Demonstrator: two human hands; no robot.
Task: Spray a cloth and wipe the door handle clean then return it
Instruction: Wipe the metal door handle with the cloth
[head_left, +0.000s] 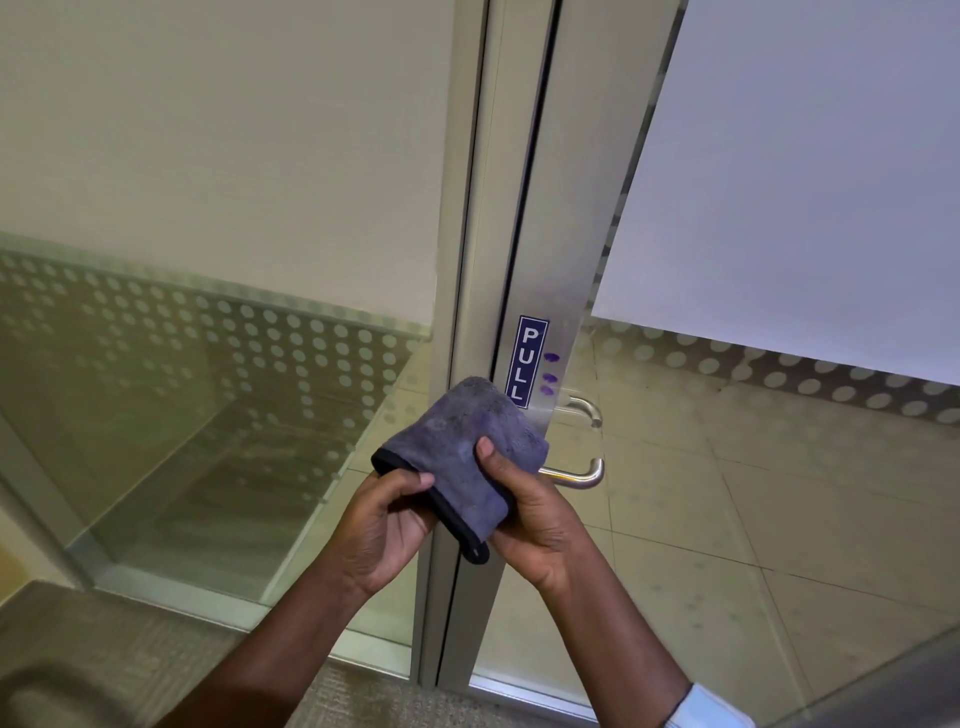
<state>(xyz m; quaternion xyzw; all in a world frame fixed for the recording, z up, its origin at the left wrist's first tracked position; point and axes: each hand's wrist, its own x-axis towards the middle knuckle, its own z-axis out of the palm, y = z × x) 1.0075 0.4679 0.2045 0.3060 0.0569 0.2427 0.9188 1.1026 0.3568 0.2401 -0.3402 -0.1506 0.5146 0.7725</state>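
A folded grey-purple cloth (467, 441) with a black edge is held in front of the door frame by both hands. My left hand (384, 525) pinches its lower left edge. My right hand (535, 519) grips its right side, thumb on top. Just behind and right of the cloth, a silver U-shaped door handle (584, 441) sticks out from the aluminium door stile; its left part is hidden by the cloth. A blue PULL sticker (527, 361) sits above the handle, with three purple smudges (549, 374) beside it. No spray bottle is in view.
The glass door (779, 208) with frosted film and a dotted band fills the right. A fixed glass panel (208, 415) with the same dotted band stands to the left. Grey carpet (104, 649) lies at the bottom left; tiled floor shows through the door glass.
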